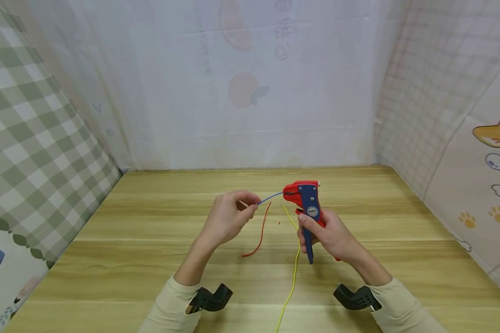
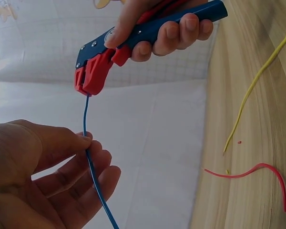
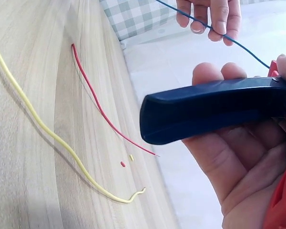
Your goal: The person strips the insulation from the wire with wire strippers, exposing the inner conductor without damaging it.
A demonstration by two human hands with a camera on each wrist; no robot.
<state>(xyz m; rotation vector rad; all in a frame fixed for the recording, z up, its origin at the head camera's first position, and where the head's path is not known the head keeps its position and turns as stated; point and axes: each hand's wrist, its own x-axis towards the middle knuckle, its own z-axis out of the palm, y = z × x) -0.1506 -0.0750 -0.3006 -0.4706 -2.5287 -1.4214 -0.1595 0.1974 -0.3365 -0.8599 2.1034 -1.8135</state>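
Note:
My right hand (image 1: 327, 233) grips a red and blue wire stripper (image 1: 309, 199) by its handles, held above the table. Between thumb and fingers, my left hand (image 1: 232, 216) pinches a blue wire (image 2: 86, 114). One end of that wire goes into the stripper's red jaws; the tip inside is hidden. In the left wrist view the wire's other part runs down past my fingers. On the table, a red wire (image 1: 262, 231) lies curved between my hands. A longer yellow wire (image 1: 295, 273) stretches toward the near edge, partly behind the stripper.
Small cut bits of red insulation (image 3: 123, 164) and yellow insulation (image 3: 131, 157) lie on the wooden table (image 1: 129, 249) near the wire ends. A white cloth wall (image 1: 171, 115) stands behind the table, with patterned cloth on both sides.

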